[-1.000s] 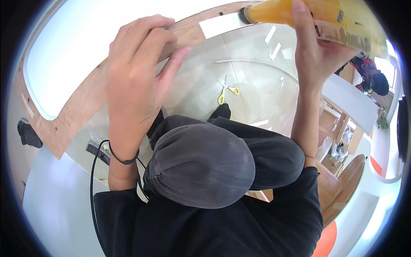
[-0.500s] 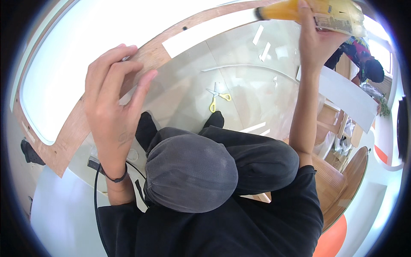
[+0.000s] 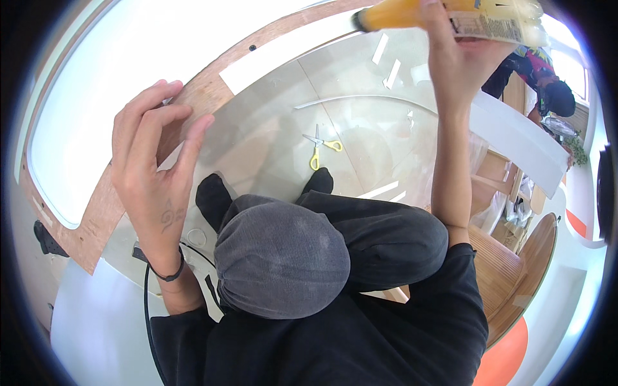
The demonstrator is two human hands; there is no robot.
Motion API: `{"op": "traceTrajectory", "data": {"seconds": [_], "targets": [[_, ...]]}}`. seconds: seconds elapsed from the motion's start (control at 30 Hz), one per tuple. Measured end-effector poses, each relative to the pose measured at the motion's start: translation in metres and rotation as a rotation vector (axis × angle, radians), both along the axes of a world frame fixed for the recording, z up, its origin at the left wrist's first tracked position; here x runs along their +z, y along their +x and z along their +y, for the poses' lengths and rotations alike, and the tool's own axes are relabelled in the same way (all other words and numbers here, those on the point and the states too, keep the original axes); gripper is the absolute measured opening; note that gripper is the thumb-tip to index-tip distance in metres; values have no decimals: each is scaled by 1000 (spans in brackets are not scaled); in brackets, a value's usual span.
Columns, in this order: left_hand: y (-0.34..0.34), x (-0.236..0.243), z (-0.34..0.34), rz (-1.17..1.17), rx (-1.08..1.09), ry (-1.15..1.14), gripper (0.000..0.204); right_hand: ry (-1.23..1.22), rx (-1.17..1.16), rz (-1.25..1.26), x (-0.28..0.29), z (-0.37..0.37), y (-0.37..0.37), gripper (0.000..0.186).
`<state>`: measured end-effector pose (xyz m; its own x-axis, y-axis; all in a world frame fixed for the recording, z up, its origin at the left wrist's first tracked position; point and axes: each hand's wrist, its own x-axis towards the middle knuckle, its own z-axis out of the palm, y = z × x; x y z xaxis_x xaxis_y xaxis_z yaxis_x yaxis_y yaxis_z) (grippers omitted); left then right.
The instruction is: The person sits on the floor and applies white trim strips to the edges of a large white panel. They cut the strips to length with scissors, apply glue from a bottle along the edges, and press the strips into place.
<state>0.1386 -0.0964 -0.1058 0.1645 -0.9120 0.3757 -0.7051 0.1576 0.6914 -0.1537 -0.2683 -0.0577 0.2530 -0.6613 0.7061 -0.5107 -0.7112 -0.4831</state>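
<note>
The right hand [image 3: 458,74] is wrapped around an orange bottle [image 3: 479,24] at the far right, its dark tip [image 3: 360,20] pointing left. The left hand [image 3: 151,145], fingers curled and apart from the thumb, is by the wooden border [image 3: 211,90]. Between them, nearer, yellow-handled scissors [image 3: 320,141] lie on the floor [image 3: 270,145], blades spread.

Floor [image 3: 273,151]: yellow-handled scissors [image 3: 315,154], white strips [image 3: 380,49], curved strip [image 3: 360,97], possibly plastic.

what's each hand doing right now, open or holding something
Left hand: partly open, fingers curled beside the wooden strip; can't tell if anything small is between them.
Right hand: closed around a bottle with yellow-orange contents.
</note>
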Motion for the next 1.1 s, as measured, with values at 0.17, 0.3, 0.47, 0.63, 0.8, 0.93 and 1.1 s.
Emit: {"op": "traceTrajectory", "data": {"seconds": [0.17,0.3,0.47,0.63,0.8,0.93,1.1], "targets": [[1,-1,1,59,9,33,22,-55,-326,191,17,-35,-19,53],[1,0,0,26,3,21,22,-31,-320,115,16,-33,-6,50],[0,1,0,47,15,37,22,-67,59,-147,1,-13,22,50],[-1,1,1,77,15,37,22,-59,-296,171,20,-25,6,51],[1,0,-1,23,4,13,21,14,-112,-78,13,-16,22,53],[0,2,0,42,8,29,21,95,146,72,4,12,35,58],[0,3,-1,42,15,33,22,-42,-40,129,9,-2,18,55]]}}
